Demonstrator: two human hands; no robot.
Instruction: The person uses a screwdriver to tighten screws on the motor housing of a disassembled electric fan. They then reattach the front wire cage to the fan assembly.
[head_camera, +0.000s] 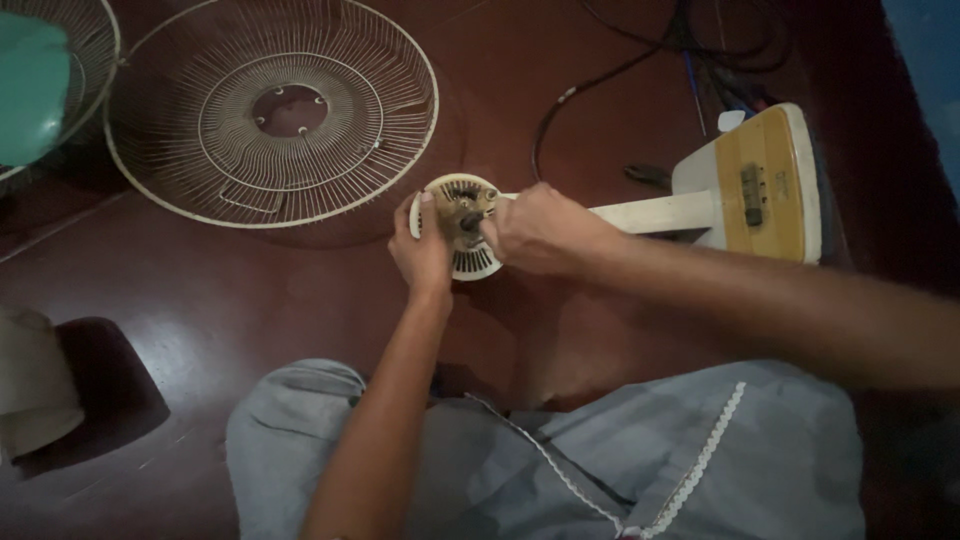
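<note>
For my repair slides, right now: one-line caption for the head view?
Both hands, left hand and right hand, grip a fan motor housing; the detached wire grille lies on the floor.

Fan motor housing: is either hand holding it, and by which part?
The left hand grips the motor housing by its left rim. The right hand covers its right side; exact hold hidden.

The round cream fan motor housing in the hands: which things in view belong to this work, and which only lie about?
In the work:
- round cream fan motor housing
- left hand, holding its rim
- right hand, at its centre shaft
- cream stand pole and yellow-topped fan base

Lying about:
- round cream wire fan guard
- green fan blade
- black cables
</note>
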